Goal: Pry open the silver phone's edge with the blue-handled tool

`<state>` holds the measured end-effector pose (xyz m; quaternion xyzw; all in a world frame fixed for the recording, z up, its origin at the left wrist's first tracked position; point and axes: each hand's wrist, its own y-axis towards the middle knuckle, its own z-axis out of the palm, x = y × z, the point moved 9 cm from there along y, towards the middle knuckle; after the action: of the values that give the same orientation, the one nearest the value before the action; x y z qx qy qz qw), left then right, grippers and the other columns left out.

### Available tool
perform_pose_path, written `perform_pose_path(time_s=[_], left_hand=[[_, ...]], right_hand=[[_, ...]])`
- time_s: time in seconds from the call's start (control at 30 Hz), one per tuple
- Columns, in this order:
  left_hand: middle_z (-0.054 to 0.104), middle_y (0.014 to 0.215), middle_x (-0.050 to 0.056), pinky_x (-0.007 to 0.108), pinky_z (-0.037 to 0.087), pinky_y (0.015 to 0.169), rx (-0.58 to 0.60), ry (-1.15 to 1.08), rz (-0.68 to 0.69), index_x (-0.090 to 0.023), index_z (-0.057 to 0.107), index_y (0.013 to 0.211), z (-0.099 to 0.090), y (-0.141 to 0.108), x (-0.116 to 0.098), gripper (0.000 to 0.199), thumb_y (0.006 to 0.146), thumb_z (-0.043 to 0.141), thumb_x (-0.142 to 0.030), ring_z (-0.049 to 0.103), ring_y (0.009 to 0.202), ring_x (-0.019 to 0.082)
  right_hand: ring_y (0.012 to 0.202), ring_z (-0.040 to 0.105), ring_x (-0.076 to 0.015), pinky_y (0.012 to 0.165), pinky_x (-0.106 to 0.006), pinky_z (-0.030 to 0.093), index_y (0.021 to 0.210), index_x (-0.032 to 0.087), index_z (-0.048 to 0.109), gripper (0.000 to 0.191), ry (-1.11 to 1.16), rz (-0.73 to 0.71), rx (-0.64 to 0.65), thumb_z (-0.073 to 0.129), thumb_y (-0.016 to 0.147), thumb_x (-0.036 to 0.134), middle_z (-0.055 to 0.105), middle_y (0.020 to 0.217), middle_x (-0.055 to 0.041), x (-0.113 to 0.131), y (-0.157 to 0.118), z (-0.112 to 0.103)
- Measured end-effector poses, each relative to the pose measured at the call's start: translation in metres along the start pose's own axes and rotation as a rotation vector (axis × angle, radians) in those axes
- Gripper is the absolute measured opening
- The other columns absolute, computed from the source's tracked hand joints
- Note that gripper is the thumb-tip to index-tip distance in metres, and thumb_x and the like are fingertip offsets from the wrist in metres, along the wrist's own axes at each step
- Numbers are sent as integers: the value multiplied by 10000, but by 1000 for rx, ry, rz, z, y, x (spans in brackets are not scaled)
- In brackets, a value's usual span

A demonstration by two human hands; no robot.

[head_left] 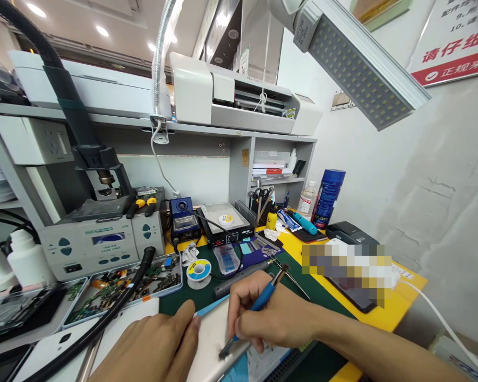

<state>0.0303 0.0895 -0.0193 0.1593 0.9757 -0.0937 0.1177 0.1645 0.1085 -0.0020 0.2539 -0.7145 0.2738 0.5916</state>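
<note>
My right hand is closed in a pen grip around a slim blue-handled brush. Dark bristles at its lower end touch a pale, flat device near its edge; a brownish tuft tops the other end. My left hand presses against the left side of this device, fingers together and their undersides hidden. Under the device, part of a light blue sheet shows. A grey pen-shaped tool and tweezers lie just beyond my right hand.
A tray of small circuit parts and a solder spool sit left of the green mat. Behind are a hot-air station and a heating plate. A black hose crosses the left side. A lamp hangs overhead.
</note>
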Motion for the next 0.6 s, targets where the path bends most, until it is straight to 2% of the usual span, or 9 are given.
perform_pose_path(time_s=[0.6], left_hand=[[723, 816, 56, 361, 311, 642, 12, -2, -2, -284, 566, 916, 0, -1, 0, 397, 1020, 192, -366, 721, 809, 318]], right_hand=[[414, 530, -78, 404, -139, 429, 754, 119, 710, 137, -5, -16, 0, 593, 687, 137, 574, 483, 43, 2, 0, 0]])
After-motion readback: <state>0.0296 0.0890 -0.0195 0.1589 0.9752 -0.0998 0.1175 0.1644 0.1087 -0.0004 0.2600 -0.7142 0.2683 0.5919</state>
